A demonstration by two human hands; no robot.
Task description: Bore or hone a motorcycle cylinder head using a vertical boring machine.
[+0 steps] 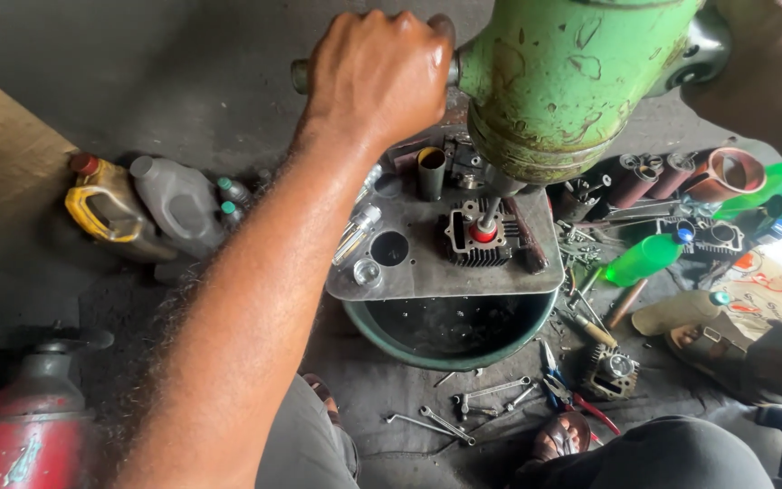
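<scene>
The left hand point(377, 72) is clenched around the grey metal feed handle point(299, 75) of the chipped green drill-press head point(558, 81), steadying it over the finned grey engine cylinder point(480, 240) on the flat steel plate point(418, 272). The cylinder sits directly under the spindle point(489, 213), above a dark green basin point(445, 349) placed to catch what falls. The right hand point(762, 63) rests against the head's far side; I cannot tell its grip.

I see a grey metal table point(427, 272) plate carrying a finned engine cylinder point(477, 240), a short tube point(430, 172) and small glass jars point(357, 237). Dark floor point(183, 81) below holds a green basin point(450, 330), wrenches point(463, 407), pliers point(567, 394), two oil jugs point(142, 208).
</scene>
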